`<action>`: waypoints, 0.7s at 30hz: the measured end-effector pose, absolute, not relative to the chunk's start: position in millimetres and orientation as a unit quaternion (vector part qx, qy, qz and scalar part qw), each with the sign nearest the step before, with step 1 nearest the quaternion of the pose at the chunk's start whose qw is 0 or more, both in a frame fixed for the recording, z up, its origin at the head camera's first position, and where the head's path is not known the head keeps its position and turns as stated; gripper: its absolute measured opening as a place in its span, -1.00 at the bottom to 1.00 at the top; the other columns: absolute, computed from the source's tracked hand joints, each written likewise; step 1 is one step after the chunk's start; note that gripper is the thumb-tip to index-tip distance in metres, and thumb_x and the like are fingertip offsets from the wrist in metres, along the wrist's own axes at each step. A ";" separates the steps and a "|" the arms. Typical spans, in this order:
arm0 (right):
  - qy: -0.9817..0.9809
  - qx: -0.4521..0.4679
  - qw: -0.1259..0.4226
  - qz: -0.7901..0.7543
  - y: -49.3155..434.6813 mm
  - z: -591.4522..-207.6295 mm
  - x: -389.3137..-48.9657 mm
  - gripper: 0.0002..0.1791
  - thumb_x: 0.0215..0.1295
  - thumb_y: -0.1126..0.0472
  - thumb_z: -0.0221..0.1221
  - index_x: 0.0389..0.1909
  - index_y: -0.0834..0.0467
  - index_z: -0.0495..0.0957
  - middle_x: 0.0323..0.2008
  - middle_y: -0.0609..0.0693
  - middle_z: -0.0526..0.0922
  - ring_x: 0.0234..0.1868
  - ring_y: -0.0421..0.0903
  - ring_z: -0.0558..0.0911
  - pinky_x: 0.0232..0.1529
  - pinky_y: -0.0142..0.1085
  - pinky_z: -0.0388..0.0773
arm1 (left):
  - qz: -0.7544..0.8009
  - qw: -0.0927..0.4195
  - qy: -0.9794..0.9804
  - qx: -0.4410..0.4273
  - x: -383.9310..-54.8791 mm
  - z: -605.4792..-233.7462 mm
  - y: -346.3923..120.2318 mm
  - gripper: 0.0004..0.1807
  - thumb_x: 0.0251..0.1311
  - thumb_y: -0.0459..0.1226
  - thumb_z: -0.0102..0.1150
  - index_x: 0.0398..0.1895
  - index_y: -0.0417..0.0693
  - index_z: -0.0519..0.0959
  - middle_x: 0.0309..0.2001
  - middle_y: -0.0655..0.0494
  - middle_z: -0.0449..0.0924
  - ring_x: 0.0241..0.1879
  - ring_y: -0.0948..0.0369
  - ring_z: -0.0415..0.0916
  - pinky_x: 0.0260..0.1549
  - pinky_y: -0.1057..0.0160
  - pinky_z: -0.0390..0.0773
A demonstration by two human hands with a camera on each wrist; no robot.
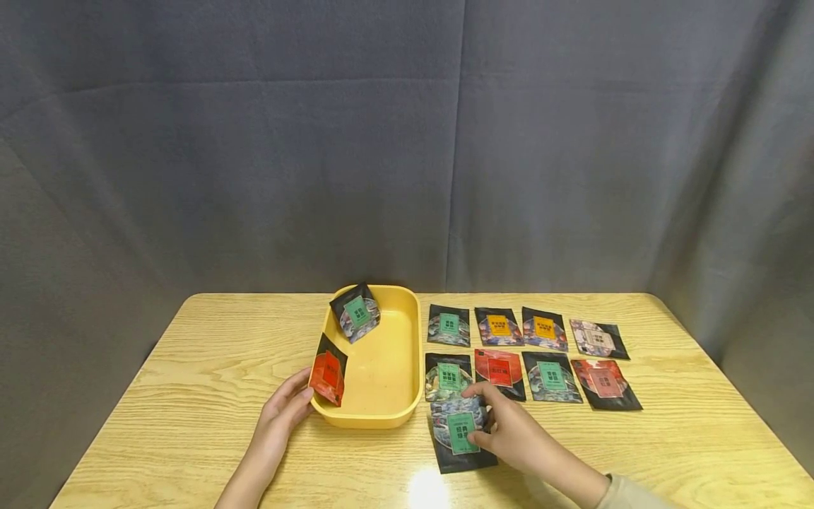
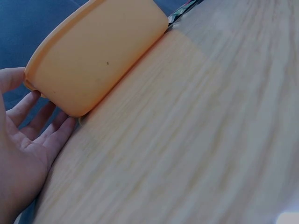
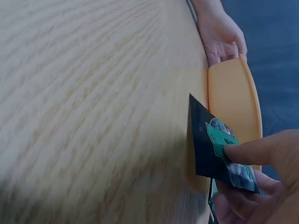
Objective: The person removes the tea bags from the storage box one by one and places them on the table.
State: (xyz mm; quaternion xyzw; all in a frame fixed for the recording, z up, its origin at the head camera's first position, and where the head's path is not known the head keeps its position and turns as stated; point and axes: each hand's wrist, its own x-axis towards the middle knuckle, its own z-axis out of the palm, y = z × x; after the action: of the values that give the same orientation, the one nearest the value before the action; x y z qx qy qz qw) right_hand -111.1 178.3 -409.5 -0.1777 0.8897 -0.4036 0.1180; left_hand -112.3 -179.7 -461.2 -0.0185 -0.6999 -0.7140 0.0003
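My right hand pinches a black packet with a green label between thumb and fingers. It is tilted, in front of the yellow plastic tub's right corner. In the right wrist view its lower edge hangs just over the table. My left hand holds the tub at its near left corner; the left wrist view shows the thumb at the rim and the fingers against the outer wall. Inside the tub, a red-and-black packet leans on the left wall and a green-label packet lies at the back left corner.
Right of the tub, several packets lie in two rows: green-label, orange-label, pale and red ones. One green-label packet lies just behind the held one. A grey curtain hangs behind the wooden table.
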 end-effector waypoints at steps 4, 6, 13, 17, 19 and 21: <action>0.914 -0.178 0.094 -0.352 174.3 -413.6 -109.2 -0.39 0.13 0.35 0.41 0.19 0.18 0.38 -0.60 -0.11 0.41 -0.65 -0.24 0.33 -0.66 -0.37 0.30 | -0.713 -0.002 -0.701 -0.016 -111.6 -462.5 -180.6 -0.47 0.50 -0.22 -0.07 0.42 -0.30 0.24 0.39 -0.23 0.26 0.10 0.44 0.46 0.07 0.43 0.48; 0.928 -0.172 0.079 -0.322 172.1 -415.7 -108.6 -0.39 0.10 0.31 0.43 0.18 0.16 0.41 -0.52 -0.12 0.45 -0.64 -0.24 0.32 -0.67 -0.35 0.28 | -0.712 -0.004 -0.702 -0.015 -111.2 -462.6 -180.9 -0.46 0.50 -0.21 -0.07 0.42 -0.30 0.23 0.39 -0.23 0.26 0.10 0.45 0.46 0.07 0.44 0.48; 0.955 -0.172 0.034 -0.241 167.7 -420.3 -108.2 -0.36 -0.02 0.22 0.52 0.11 0.11 0.49 -0.23 -0.10 0.50 -0.37 -0.16 0.41 -0.48 -0.25 0.38 | -0.711 -0.007 -0.704 -0.013 -110.8 -462.3 -181.6 -0.46 0.50 -0.20 -0.07 0.42 -0.29 0.24 0.39 -0.21 0.27 0.11 0.44 0.45 0.08 0.44 0.47; 0.962 -0.175 0.013 -0.210 166.5 -421.1 -107.1 -0.35 -0.07 0.18 0.55 0.09 0.12 0.53 -0.20 -0.08 0.50 -0.25 -0.15 0.46 -0.37 -0.21 0.47 | -0.708 -0.007 -0.706 -0.016 -110.9 -461.9 -181.9 -0.47 0.51 -0.19 -0.07 0.43 -0.27 0.24 0.39 -0.20 0.27 0.12 0.45 0.44 0.09 0.44 0.46; 0.964 -0.175 0.006 -0.201 166.1 -421.5 -106.8 -0.35 -0.08 0.16 0.56 0.09 0.13 0.54 -0.18 -0.07 0.50 -0.20 -0.13 0.47 -0.31 -0.18 0.50 | -0.706 -0.008 -0.708 -0.018 -110.8 -461.4 -181.9 -0.46 0.51 -0.18 -0.07 0.43 -0.26 0.25 0.39 -0.19 0.26 0.13 0.46 0.42 0.10 0.45 0.45; 0.965 -0.174 0.004 -0.197 165.8 -422.0 -106.4 -0.34 -0.09 0.15 0.57 0.08 0.14 0.55 -0.14 -0.05 0.50 -0.13 -0.09 0.48 -0.22 -0.14 0.53 | -0.704 -0.008 -0.710 -0.017 -110.7 -461.2 -181.9 -0.46 0.51 -0.17 -0.08 0.43 -0.25 0.25 0.40 -0.18 0.26 0.14 0.47 0.41 0.09 0.46 0.44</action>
State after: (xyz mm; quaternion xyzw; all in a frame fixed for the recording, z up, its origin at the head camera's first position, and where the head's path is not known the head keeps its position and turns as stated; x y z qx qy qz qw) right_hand -106.4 165.8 -422.0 -0.1740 0.9647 -0.1975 0.0040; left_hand -110.7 -181.9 -461.2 -0.0171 -0.7096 -0.7043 -0.0083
